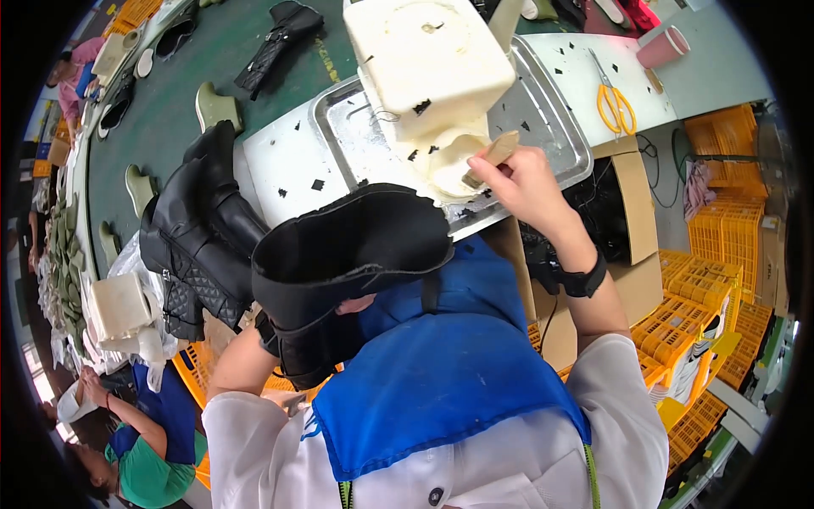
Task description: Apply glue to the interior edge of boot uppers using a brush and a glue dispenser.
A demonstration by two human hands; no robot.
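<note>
My right hand is closed around the wooden handle of a flat brush. The brush end points down into the open spout cup of a white glue pot, which is streaked and stands on a metal tray. With its wide open top toward me, a black boot lies across my lap. Only a bit of my left hand shows beside the shaft, gripping the boot; the rest is hidden behind it. More black boots with quilted, buckled parts stand just to the left.
Yellow-handled scissors and a pink cup lie right of the tray. Black scraps dot the white board. A green conveyor carries shoe forms and a boot. Orange crates and an open carton stand right; co-workers sit left.
</note>
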